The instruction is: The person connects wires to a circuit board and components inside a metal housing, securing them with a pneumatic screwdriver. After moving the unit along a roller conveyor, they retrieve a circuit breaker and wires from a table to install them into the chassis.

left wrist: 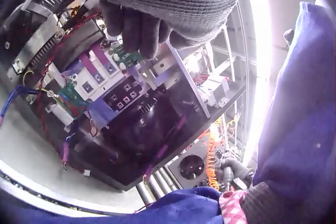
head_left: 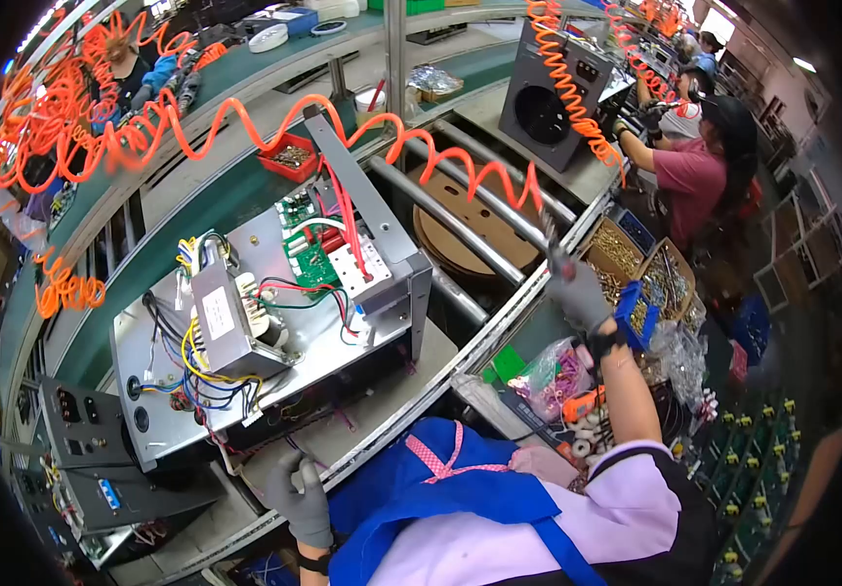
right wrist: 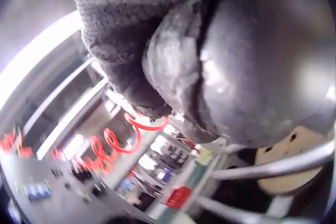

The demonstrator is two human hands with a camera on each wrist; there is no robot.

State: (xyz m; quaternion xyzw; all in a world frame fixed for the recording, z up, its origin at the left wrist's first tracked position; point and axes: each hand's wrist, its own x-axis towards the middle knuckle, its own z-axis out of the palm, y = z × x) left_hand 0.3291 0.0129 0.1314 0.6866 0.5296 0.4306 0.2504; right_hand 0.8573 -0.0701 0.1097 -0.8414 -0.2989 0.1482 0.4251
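My right hand [head_left: 580,295], in a grey glove, grips an air screwdriver [head_left: 561,262] over the bins at the bench's right side. An orange coiled air hose [head_left: 479,176] leads up to the tool. In the right wrist view the glove [right wrist: 136,29] fills the top. My left hand [head_left: 300,496], also gloved, is at the bench's near edge with its fingers loosely bent and nothing in them. Beside it lies an open metal chassis [head_left: 152,337] bearing a transformer [head_left: 230,317], a green circuit board [head_left: 313,259] and loose coloured wires.
Screw bins [head_left: 616,244] and a blue box of screws [head_left: 637,317] stand at the right. Rollers [head_left: 474,225] carry a brown round-cut board. A speaker-like cabinet [head_left: 550,98] stands beyond, a red screw tray [head_left: 289,156] behind the chassis. Another person [head_left: 699,166] works at the far right.
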